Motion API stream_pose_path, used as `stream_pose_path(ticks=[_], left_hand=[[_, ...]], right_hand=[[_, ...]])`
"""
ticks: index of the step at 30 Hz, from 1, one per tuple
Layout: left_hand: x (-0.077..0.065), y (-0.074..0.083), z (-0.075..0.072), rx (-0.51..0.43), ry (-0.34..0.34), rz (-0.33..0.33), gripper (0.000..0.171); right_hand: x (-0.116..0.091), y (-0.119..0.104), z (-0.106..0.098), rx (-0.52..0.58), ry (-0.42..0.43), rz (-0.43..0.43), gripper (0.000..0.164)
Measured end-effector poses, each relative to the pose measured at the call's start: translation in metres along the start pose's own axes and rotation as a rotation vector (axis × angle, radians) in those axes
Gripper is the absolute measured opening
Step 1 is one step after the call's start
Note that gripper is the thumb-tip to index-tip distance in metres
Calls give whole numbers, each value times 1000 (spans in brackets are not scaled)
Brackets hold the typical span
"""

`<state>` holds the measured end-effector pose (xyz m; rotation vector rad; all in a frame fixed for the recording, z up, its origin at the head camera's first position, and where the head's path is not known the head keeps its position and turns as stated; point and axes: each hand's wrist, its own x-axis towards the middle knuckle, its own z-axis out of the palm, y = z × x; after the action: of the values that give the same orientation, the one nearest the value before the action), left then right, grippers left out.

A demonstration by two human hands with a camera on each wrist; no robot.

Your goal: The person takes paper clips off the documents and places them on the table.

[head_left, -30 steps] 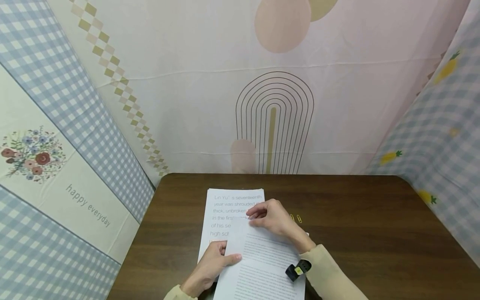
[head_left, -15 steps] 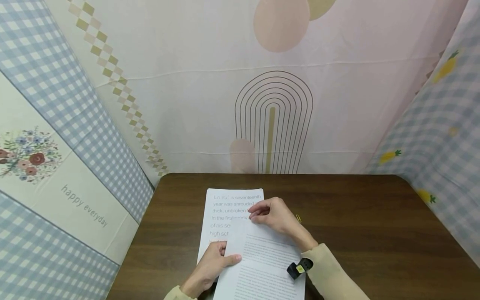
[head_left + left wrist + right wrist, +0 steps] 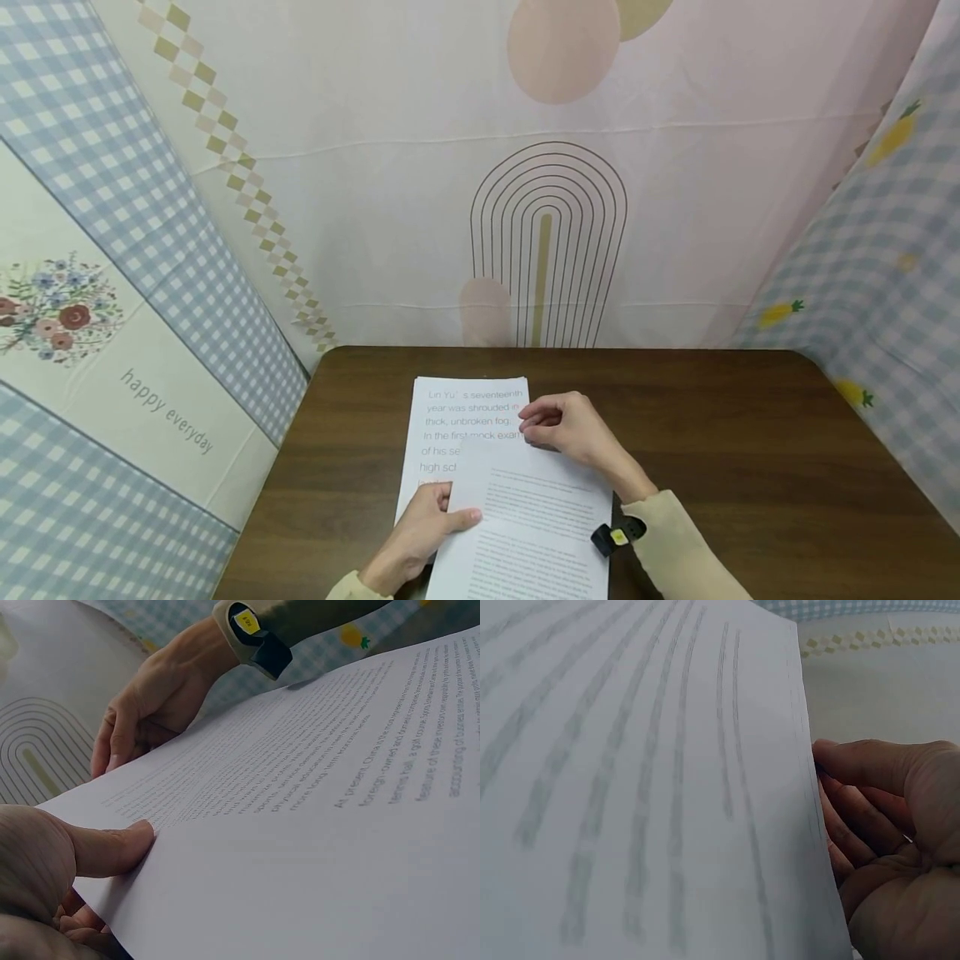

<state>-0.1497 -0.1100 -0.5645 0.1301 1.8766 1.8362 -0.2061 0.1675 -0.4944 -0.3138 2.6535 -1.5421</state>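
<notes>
Printed white sheets lie at a slant near the table's front, their lower end running out of the head view. My left hand grips their left edge, thumb on top and fingers underneath. My right hand is at their top edge. In the right wrist view, the right hand's curled thumb and fingers meet beside the sheets' edge, a small dark spot under the thumb tip. Whether they pinch the paper or something small is hidden. Beneath lies a large-print stack of paper, partly covered.
The brown wooden table stretches away to the right. Behind it hangs a pale patterned cloth. Blue checked cloths flank both sides. A black wrist device sits on the right wrist.
My right hand has slid right along the sheets' top edge, uncovering more large print. Yellow paper clips seen earlier behind it are now out of sight. The left hand stays in place.
</notes>
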Motion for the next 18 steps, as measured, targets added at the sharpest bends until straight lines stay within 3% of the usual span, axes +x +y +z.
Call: stream_pose_path(ticks=[7, 18], left_hand=[[-1, 2, -2, 7, 8, 3, 28], [-1, 3, -3, -8, 1, 2, 28]], right_hand=[[-10, 15, -19, -27, 48, 25, 17], [-22, 57, -43, -53, 153, 82, 24]])
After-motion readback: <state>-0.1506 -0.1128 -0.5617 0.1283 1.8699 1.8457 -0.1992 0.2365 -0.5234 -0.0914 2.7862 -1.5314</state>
